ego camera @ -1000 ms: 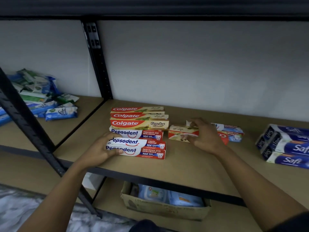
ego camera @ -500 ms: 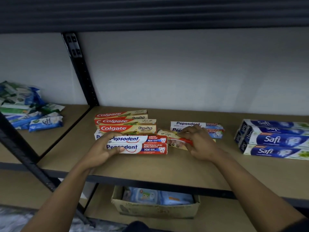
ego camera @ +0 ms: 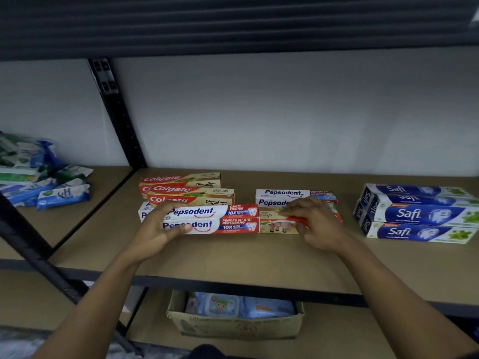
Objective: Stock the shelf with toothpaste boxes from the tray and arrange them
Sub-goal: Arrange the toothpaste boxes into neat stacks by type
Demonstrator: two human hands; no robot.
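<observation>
Boxes lie lengthwise across the shelf (ego camera: 233,257), left to right between my hands. My left hand (ego camera: 155,229) is clamped on the left end of the two front Pepsodent boxes (ego camera: 215,220); my right hand (ego camera: 318,224) pinches the cream-and-red box (ego camera: 277,221), butted against their right end. Below my hands, a cardboard box (ego camera: 233,325) holds blue packs. No tray shows.

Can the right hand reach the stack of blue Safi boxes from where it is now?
Probably yes. The right hand rests on a cream and red box, and the Safi boxes lie further right on the same shelf, with only bare board between them.
</observation>
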